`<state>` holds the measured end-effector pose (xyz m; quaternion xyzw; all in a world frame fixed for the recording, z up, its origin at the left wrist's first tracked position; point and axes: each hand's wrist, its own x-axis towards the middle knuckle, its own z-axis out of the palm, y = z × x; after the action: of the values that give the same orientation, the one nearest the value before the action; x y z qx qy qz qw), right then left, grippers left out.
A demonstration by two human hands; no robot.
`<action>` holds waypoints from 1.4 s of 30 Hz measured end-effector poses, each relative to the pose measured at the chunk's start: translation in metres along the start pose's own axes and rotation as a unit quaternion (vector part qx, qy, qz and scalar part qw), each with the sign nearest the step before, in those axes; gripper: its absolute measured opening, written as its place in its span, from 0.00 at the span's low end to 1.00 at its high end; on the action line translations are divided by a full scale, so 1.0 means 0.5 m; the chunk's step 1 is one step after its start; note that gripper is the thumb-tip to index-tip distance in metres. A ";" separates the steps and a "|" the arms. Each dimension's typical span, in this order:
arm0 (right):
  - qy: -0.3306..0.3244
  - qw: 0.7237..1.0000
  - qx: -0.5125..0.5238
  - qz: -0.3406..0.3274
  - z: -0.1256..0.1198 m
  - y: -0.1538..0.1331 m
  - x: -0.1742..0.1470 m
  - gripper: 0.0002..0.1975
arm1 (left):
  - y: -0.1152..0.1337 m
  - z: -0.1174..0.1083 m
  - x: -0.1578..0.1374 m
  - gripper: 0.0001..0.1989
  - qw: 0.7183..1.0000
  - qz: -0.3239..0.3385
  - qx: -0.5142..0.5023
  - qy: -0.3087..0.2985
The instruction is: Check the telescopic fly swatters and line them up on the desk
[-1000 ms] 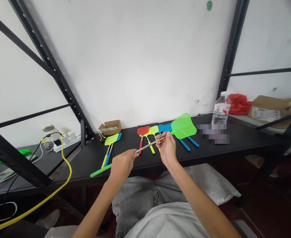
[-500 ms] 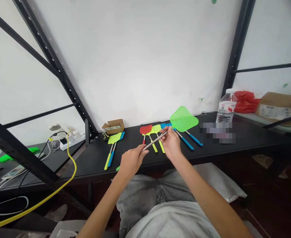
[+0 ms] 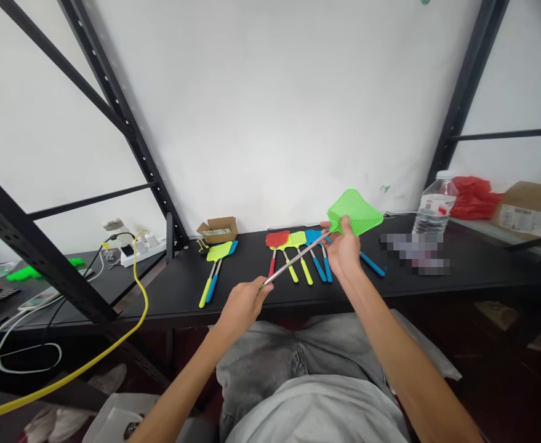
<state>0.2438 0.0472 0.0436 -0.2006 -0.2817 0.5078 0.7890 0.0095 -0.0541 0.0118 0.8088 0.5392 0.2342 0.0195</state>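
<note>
A green fly swatter [image 3: 357, 213] with a thin metal rod is held slantwise over the black table. My left hand [image 3: 244, 303] is closed around its handle end, which the fingers mostly hide. Up at the base of the swatter's head, my right hand [image 3: 343, 251] grips it, thumb on the green mesh. Beyond the rod lies a row of other swatters: a red swatter [image 3: 278, 239], yellow-green ones [image 3: 298, 238] and blue ones [image 3: 313, 236]. To the left, a yellow-green swatter [image 3: 219, 250] overlaps a blue swatter [image 3: 213, 288].
The black table [image 3: 173, 289] runs along a white wall between metal posts. An open cardboard box [image 3: 218, 229] sits at the back. Rightward stand a water bottle [image 3: 434, 206] and a red bag [image 3: 476, 197]. A yellow cable [image 3: 134, 326] hangs at left near a power strip [image 3: 143, 251].
My right hand has moved right, farther from my left hand, and more of the metal rod shows between them. The green head has tilted. The camera view has shifted slightly left.
</note>
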 end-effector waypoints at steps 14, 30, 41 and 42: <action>-0.090 0.995 -0.014 0.050 0.055 0.063 -0.094 0.18 | 0.086 -0.002 0.054 0.21 0.995 -0.007 -0.095 0.028; -0.149 0.936 -0.313 -0.067 -0.058 0.102 -0.104 0.18 | -0.047 0.049 0.144 0.25 0.974 -0.212 0.049 0.065; -0.144 0.938 -0.307 -0.071 -0.060 0.101 -0.112 0.15 | -0.045 0.074 0.162 0.17 0.963 -0.234 0.131 0.036; -0.143 0.940 -0.303 -0.070 -0.060 0.100 -0.113 0.15 | -0.046 0.075 0.161 0.17 0.962 -0.231 0.140 0.032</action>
<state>0.2104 0.0150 -0.0227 -0.3349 -0.5453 0.3655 0.6760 0.0297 0.0348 0.0006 0.6487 0.7393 0.1711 -0.0579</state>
